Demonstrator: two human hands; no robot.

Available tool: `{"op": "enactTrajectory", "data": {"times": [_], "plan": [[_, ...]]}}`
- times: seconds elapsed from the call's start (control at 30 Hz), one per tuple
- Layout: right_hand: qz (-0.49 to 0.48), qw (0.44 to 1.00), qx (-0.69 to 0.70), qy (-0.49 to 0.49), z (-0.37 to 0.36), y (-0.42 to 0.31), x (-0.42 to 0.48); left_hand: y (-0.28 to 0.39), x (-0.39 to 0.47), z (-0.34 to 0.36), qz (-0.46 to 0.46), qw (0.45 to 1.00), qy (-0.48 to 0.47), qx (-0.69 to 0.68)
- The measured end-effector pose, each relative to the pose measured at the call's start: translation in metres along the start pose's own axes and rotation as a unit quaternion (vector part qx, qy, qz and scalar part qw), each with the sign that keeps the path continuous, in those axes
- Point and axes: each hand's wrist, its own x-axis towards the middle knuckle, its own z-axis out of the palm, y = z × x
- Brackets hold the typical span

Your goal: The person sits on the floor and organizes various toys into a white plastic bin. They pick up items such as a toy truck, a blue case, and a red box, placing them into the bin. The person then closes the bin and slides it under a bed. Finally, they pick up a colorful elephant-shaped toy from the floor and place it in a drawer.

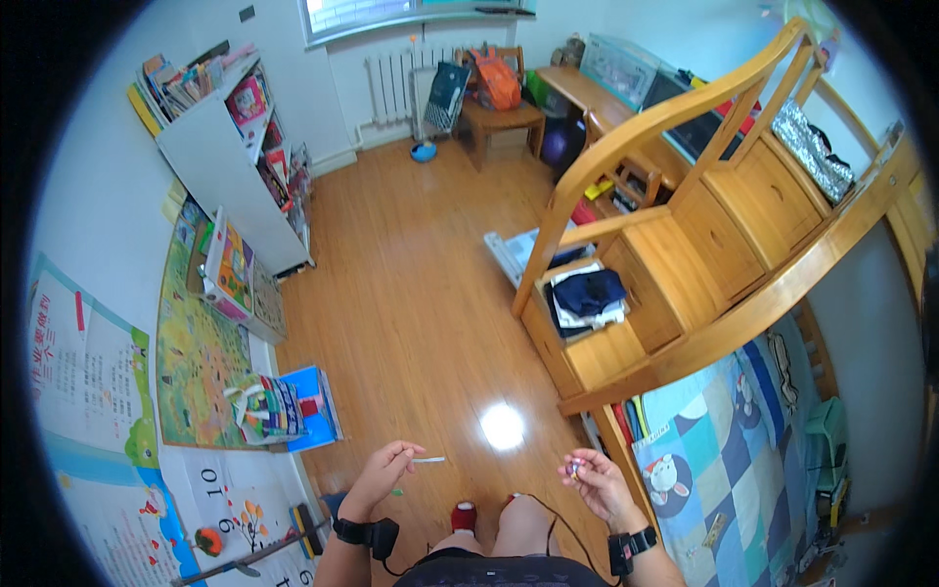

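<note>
Between the thumb and fingers of my left hand is a thin white strip that points to the right. Just below that hand shows a small green piece; whether it is held or lies on the floor is unclear. My right hand, palm partly up, pinches a small shiny purple-and-red object, too small to name exactly. The two hands are apart, above the wooden floor. Each wrist wears a black strapped device, with cables running towards my body. Below, a foot in a red sock is visible.
To the right rise wooden stairs with drawers, folded clothes on the lowest steps, beside a bed with a patterned quilt. Left are a white bookcase, a stuffed bag and a blue box. An orange backpack rests on a chair.
</note>
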Motion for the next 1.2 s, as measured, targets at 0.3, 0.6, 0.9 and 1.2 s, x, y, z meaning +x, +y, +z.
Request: {"op": "enactTrajectory", "data": {"times": [0.3,0.6,0.9,1.2], "plan": [[-0.052,0.998,0.030,0.024,0.022,-0.061,0.081,0.097,0.089,-0.025,0.115,0.993,0.027,-0.021],[0.034,0.982,-0.130,-0.135,0.139,-0.150,0.265,0.218,0.210,-0.060,0.127,0.991,0.021,0.034],[0.017,0.928,-0.303,-0.215,0.281,-0.187,0.488,0.290,0.404,-0.167,0.171,0.974,-0.035,0.141],[-0.067,0.967,-0.202,-0.140,0.359,-0.293,0.651,0.440,0.600,-0.256,0.271,0.932,-0.107,0.217]]}}
